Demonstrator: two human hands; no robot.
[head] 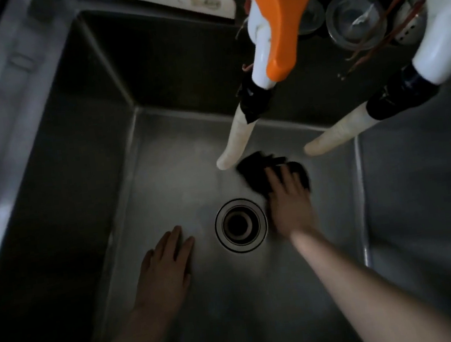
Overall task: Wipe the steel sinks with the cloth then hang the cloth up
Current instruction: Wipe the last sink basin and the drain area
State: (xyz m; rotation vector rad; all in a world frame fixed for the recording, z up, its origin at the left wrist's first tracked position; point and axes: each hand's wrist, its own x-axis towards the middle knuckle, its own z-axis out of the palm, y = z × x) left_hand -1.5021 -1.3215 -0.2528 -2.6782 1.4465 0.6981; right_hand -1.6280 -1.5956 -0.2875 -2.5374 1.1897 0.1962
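Note:
I look straight down into a deep steel sink [140, 181] with a round drain [240, 225] in its floor. A dark cloth [258, 166] lies bunched on the sink floor just behind the drain. My right hand [289, 201] presses flat on the cloth with straight fingers, blurred by motion. To the left of the drain, my left hand [165, 269] rests flat on the sink floor, fingers together and holding nothing.
Two white tap spouts with black tape and pale hose ends [236, 141] [336, 134] hang over the back of the sink; the left one carries an orange handle [282, 19]. A second basin [425, 189] lies to the right. Steel strainers [353, 18] sit behind.

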